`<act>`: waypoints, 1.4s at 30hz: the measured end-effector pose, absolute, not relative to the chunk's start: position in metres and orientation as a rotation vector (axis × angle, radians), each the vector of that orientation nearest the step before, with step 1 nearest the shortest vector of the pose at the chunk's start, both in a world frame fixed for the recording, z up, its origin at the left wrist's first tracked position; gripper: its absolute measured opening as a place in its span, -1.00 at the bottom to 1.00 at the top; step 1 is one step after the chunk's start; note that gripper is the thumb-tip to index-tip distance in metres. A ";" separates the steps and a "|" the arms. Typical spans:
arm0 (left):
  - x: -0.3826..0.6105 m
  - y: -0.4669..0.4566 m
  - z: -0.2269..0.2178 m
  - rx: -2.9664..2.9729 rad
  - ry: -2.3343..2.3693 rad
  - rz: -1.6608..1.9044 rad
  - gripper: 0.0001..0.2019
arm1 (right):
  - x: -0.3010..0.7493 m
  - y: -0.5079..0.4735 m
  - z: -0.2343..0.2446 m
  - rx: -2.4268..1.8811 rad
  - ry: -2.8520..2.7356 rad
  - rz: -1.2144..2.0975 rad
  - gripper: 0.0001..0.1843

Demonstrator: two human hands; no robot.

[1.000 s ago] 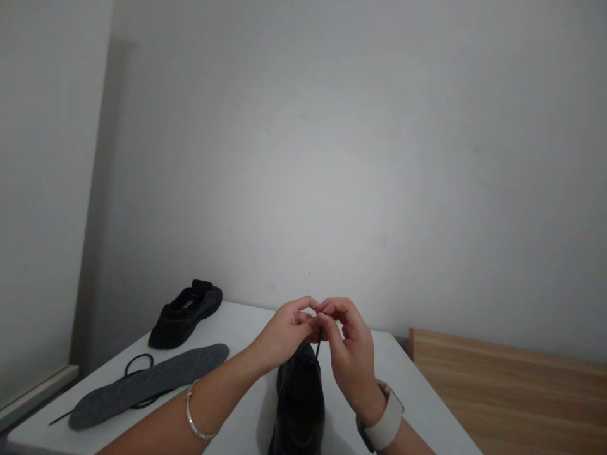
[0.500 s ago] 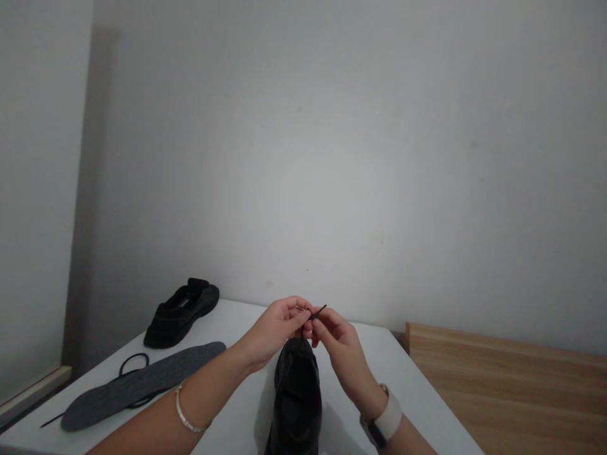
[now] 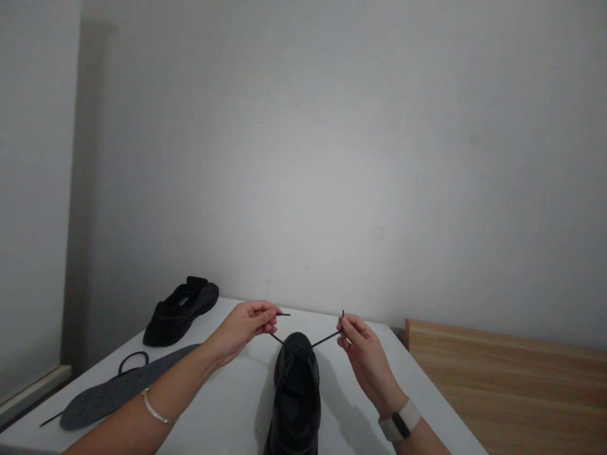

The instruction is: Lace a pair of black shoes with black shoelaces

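A black shoe [image 3: 296,392] stands on the white table in front of me, its toe pointing away. A thin black shoelace [image 3: 327,338] comes out of both sides near the toe. My left hand [image 3: 256,317] pinches one lace end to the left of the toe, with the tip sticking out to the right. On the other side, my right hand [image 3: 355,335] pinches the other end, its tip pointing up. Both lace ends are stretched outward from the shoe, which neither hand touches.
Another black shoe [image 3: 183,311] sits at the table's back left. Nearer lies a grey insole [image 3: 104,393], partly hidden by my left arm, with a looped black lace [image 3: 133,357] by it. A wooden board [image 3: 502,385] is beyond the white table's [image 3: 227,404] right edge.
My hands were together above the shoe's toe, fingers on the lace. They have moved apart, left and right, each drawing one lace end outward. The shoe has stayed in place.
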State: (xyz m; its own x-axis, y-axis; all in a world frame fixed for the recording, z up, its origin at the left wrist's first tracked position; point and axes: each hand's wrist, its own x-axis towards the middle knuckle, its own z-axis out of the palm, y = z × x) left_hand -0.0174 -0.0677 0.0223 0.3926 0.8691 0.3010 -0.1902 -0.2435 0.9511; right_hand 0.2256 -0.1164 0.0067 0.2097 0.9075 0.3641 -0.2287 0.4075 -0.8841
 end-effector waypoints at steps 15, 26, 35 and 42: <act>-0.024 -0.087 -0.009 2.457 0.982 0.926 -0.87 | 0.239 -0.134 -0.020 -1.207 -1.907 0.327 -0.93; -0.018 -0.088 -0.014 2.278 0.920 1.064 -0.89 | 0.221 -0.142 -0.013 -1.179 -2.021 0.233 -0.88; -0.018 -0.091 -0.016 2.275 0.879 1.035 -0.88 | 0.217 -0.142 -0.014 -1.216 -2.065 0.148 -0.84; -0.013 -0.090 -0.020 2.346 0.921 1.022 -0.86 | 0.217 -0.139 -0.014 -1.210 -2.058 0.126 -0.84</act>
State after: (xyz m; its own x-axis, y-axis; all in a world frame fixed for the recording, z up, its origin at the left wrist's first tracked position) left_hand -0.0131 -0.0902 -0.0204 0.5103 0.7127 0.4812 0.4048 -0.6928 0.5968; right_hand 0.2167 -0.1393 -0.0136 -0.2875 0.7902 0.5412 0.7181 0.5517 -0.4242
